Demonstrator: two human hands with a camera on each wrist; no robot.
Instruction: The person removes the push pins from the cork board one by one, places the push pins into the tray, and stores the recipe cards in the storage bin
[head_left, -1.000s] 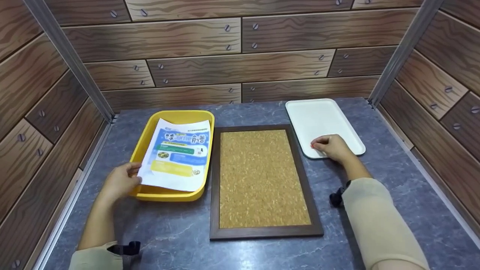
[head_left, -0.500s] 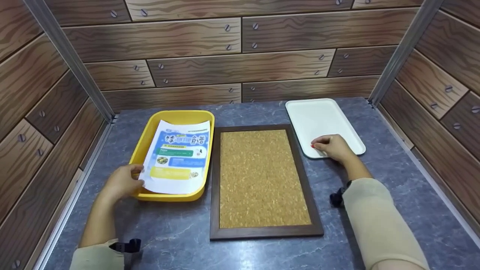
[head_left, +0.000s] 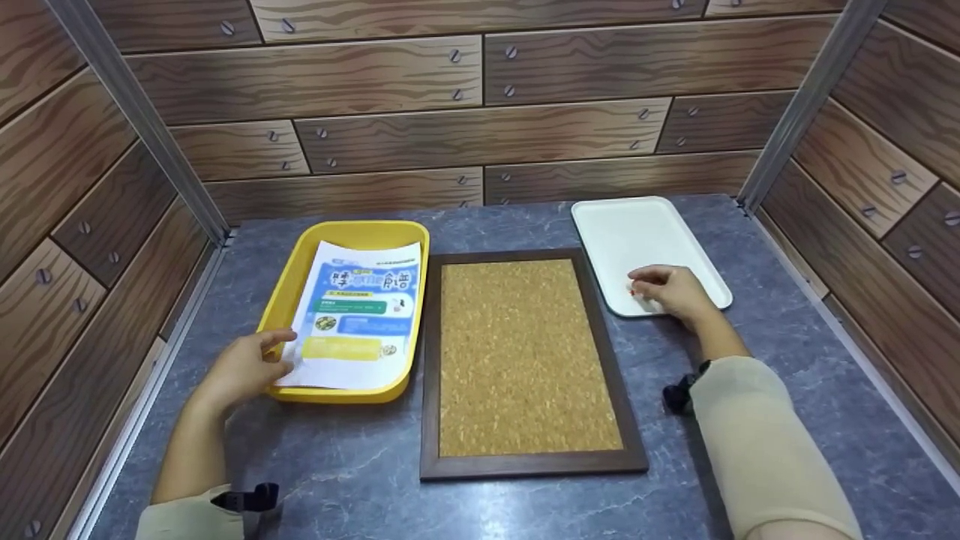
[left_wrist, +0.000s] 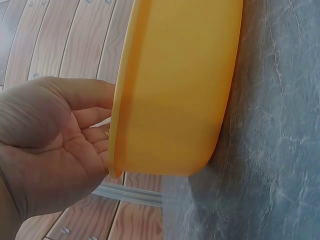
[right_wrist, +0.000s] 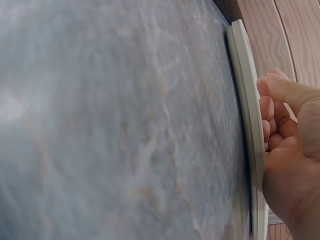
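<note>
A printed sheet of paper (head_left: 360,322) with blue, green and yellow blocks lies in the yellow tray (head_left: 300,259) on the left. My left hand (head_left: 244,367) is at the tray's near left corner, thumb and forefinger apart over the paper's edge. In the left wrist view the fingers of that left hand (left_wrist: 65,135) reach behind the tray rim. On the right, my right hand (head_left: 679,292) is low over the near end of the white tray (head_left: 637,232). A tiny red thing (head_left: 632,290) shows on that tray by its slightly parted thumb and forefinger. The other fingers curl loosely.
A cork board (head_left: 525,352) in a dark brown frame lies between the two trays on the grey marbled table (head_left: 337,457). Wood-patterned walls (head_left: 480,90) enclose the back and both sides. Dark bands with small devices sit at both wrists.
My left thumb and forefinger have parted from the paper, which has settled lower in the yellow tray. The right fingertips have loosened from the tiny red thing and shifted slightly right.
</note>
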